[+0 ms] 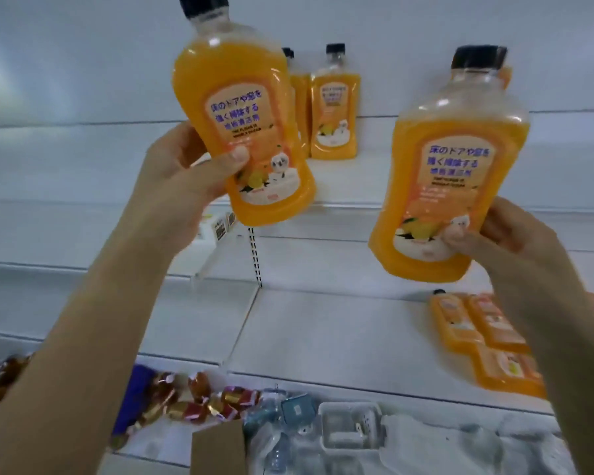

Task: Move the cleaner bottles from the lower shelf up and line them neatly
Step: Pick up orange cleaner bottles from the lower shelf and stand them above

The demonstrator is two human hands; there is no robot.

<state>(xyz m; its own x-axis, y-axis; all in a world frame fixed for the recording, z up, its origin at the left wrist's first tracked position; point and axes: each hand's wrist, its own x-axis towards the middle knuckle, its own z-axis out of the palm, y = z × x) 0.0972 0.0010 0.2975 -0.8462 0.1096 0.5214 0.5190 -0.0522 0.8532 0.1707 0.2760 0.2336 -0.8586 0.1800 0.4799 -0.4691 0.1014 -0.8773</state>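
Note:
My left hand [186,169] grips an orange cleaner bottle [234,97] with a black cap, held up and tilted left in front of the upper shelf [340,186]. My right hand [515,238] holds a second orange bottle [460,159] near its base, upright and slightly tilted. Two or three more orange bottles [335,104] stand upright at the back of the upper shelf. Several orange bottles [484,334] lie flat on the lower shelf [323,330] at the right, partly hidden behind my right arm.
Wrapped candies [199,399] and a blue packet lie on the bottom shelf at the left. A cardboard piece [218,450], a white plastic tray [350,423] and clear-wrapped items lie at the bottom middle and right. Price tags [220,224] hang on the upper shelf edge.

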